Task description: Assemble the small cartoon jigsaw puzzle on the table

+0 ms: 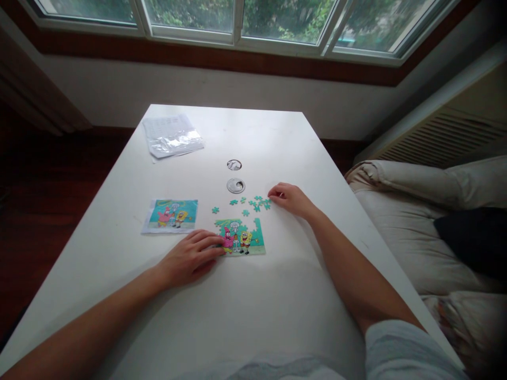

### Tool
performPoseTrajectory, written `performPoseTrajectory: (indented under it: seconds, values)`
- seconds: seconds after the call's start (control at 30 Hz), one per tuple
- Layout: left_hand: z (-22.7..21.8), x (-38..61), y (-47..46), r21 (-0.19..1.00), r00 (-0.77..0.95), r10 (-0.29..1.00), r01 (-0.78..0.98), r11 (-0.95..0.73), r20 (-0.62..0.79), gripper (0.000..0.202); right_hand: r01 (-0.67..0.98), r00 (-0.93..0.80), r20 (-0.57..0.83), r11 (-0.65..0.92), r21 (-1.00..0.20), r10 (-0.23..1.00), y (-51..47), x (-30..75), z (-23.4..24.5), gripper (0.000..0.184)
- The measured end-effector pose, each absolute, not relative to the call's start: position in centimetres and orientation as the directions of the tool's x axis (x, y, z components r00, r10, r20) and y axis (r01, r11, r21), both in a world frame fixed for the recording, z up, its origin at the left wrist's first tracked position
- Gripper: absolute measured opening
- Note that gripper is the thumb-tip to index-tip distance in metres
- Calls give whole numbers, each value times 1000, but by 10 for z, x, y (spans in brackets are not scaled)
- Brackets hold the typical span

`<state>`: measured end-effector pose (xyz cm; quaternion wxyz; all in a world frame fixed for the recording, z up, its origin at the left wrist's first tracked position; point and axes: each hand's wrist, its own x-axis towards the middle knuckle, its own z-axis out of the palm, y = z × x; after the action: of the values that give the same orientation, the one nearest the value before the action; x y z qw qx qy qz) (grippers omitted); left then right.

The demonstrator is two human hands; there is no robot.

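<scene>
A partly assembled jigsaw puzzle (245, 241) with cartoon figures lies flat in front of me, its upper edge gapped. My left hand (198, 252) rests on the table, fingers stretched out, the fingertips touching the puzzle's left edge. Beyond the puzzle, several loose teal puzzle pieces (257, 208) are scattered, and a lone puzzle piece (215, 210) sits to their left. At the right end of this group is my right hand (291, 199), its fingers curled and drawn together at the tips. Whatever may be between those fingertips is hidden.
A reference picture (174, 215) of the same cartoon lies left of the puzzle on the white table (253, 301). Clear plastic packaging (173, 136) is at the far left. Two round holes, one a cable grommet (236, 186), are mid-table. A cushioned sofa (396, 227) stands at right.
</scene>
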<state>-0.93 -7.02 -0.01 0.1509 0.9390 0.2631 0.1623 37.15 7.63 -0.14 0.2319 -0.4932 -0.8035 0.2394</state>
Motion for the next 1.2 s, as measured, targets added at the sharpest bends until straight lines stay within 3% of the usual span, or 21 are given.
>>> performPoseTrajectory:
  seconds: [0.2, 0.5, 0.67, 0.77, 0.93, 1.07, 1.2]
  values:
    - [-1, -9, -70, 387, 803, 546, 437, -812, 240, 36, 691, -443, 181, 463, -555, 878, 71, 361, -7, 10]
    - [-1, -10, -70, 371, 814, 537, 439, -818, 221, 38, 764, -493, 183, 524, -377, 851, 60, 345, -4, 8]
    - [-1, -10, -70, 365, 813, 539, 444, -819, 220, 38, 769, -495, 188, 528, -360, 848, 59, 339, -4, 11]
    - [-1, -9, -70, 368, 813, 539, 442, -818, 223, 37, 751, -483, 195, 518, -410, 854, 59, 337, -4, 11]
    - [-2, -10, -70, 382, 801, 547, 439, -814, 244, 38, 595, -476, 203, 484, -642, 856, 56, 332, -3, 3]
    - [-2, -10, -70, 390, 798, 550, 438, -810, 245, 38, 477, -432, 152, 368, -798, 889, 51, 324, -2, 13]
    - [-2, -10, -70, 392, 799, 555, 445, -805, 233, 38, 410, -430, 70, 264, -873, 900, 46, 314, -4, 23]
